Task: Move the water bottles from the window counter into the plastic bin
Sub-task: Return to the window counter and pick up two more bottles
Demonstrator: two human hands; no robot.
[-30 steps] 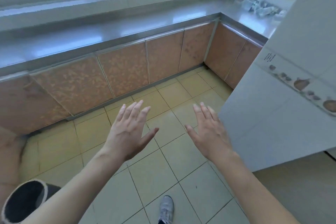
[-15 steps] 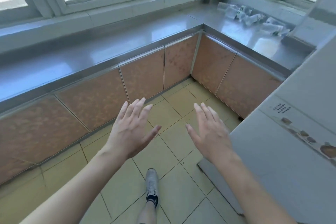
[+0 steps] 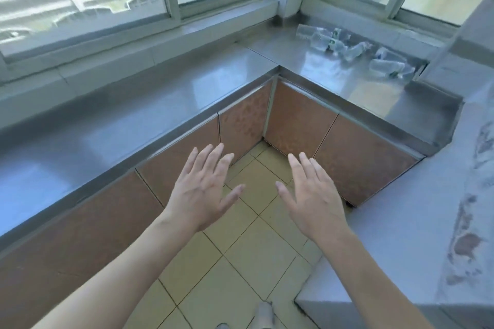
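Observation:
Several clear plastic water bottles (image 3: 352,48) lie on their sides on the steel window counter (image 3: 328,75), at the far right under the right-hand window. My left hand (image 3: 203,189) and my right hand (image 3: 311,195) are held out flat in front of me, palms down, fingers straight, over the tiled floor. Neither hand holds anything, and both are well short of the bottles. No plastic bin shows in this view.
The L-shaped steel counter (image 3: 133,115) runs along the windows and turns at a corner (image 3: 275,69), with brown cabinet fronts (image 3: 299,125) below. A tall white appliance (image 3: 441,208) stands close on my right. Yellow floor tiles (image 3: 240,256) and my shoe (image 3: 263,315) are below.
The view has swung right and moved closer to the counter corner, so the bottles appear larger and nearer. Both hands stayed flat and empty in front of me.

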